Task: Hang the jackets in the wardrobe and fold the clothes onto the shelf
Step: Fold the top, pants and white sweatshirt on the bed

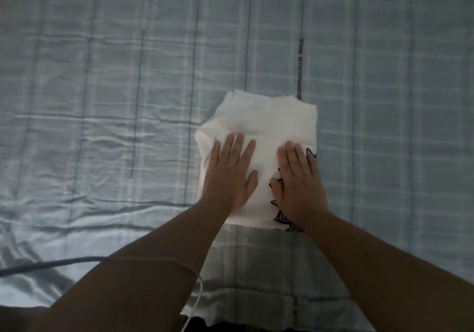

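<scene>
At the far left a dark cable (51,263) lies across the wrinkled, pale blue checked bedsheet (102,88), and a thin white cord (195,303) hangs beside my left forearm. My left hand (230,178) lies flat, fingers straight and slightly spread, palm down on the left half of the folded white garment (266,119), which sits on the sheet just in front of me. My right hand (298,180) lies flat on its right half, fingers straight and together, partly covering the garment's black print (282,219). Neither hand grips anything. Beyond the garment's far right corner, a dark lettered stripe (299,70) runs up the sheet.
</scene>
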Available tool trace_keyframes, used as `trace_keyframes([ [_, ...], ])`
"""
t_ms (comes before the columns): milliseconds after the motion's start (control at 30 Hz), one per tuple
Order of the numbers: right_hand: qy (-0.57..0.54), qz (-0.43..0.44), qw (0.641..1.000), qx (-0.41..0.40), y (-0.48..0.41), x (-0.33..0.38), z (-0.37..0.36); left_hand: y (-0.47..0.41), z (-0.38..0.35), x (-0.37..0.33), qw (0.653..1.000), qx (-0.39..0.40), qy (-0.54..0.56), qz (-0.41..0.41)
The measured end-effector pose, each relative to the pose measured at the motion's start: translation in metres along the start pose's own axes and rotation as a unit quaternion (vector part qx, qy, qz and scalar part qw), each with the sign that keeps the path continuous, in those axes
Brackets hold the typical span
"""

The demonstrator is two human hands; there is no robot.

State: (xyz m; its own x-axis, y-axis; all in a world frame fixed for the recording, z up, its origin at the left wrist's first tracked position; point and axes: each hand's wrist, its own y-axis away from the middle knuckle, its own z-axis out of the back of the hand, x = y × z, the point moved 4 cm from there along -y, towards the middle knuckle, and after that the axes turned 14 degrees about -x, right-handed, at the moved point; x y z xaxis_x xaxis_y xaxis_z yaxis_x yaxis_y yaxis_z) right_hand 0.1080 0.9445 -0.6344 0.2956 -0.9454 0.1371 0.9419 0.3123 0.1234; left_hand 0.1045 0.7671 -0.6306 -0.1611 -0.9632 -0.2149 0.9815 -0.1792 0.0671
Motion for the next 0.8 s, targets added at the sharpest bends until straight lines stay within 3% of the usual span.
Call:
trace_keyframes([
  [233,-0.025,0.047,0.998,-0.019,0.022,0.011,0.031,0.033,0.027,-0.011,0.992,-0.054,0.05,-0.103],
  [500,0.024,0.132,0.985,0.106,0.056,0.001,0.017,0.052,0.018,0.022,0.981,0.098,-0.049,-0.158],
  [667,0.073,0.142,0.979,0.125,0.054,-0.002,0.015,0.048,0.014,0.025,0.972,0.133,-0.094,-0.171],
  [800,0.069,0.137,0.984,0.087,0.051,0.001,0.02,0.047,0.02,0.024,0.972,0.143,-0.109,-0.154],
])
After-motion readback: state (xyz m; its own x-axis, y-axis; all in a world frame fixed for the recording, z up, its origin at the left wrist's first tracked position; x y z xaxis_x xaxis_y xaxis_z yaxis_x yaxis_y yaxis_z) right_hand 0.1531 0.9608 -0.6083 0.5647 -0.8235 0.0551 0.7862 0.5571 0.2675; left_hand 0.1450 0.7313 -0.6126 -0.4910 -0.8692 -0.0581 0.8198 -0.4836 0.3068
